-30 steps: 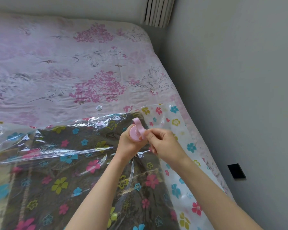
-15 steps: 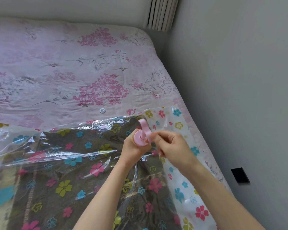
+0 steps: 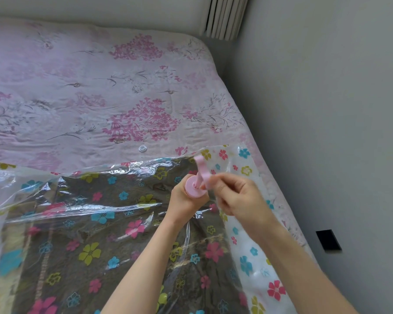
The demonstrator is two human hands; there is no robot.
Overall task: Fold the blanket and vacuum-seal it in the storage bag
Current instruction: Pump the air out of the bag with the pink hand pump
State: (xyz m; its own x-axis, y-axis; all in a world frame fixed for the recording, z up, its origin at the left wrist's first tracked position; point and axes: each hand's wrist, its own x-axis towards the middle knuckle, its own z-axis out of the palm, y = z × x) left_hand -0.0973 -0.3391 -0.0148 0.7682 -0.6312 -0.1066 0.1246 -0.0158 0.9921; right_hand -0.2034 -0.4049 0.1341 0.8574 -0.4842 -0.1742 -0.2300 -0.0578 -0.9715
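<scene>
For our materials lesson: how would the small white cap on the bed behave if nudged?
The cap looks small and plastic, so probably light and easily flicked. It is round, so it might roll if tipped on edge. The soft bedspread would likely stop it quickly.

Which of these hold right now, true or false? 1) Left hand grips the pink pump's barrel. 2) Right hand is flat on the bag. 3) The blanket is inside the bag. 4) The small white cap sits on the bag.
1) True: the left hand grips the pink pump.
2) False: the right hand pinches the pump's handle.
3) True: the blanket lies inside the storage bag.
4) False: the white cap lies on the bedspread, beyond the bag.
</scene>
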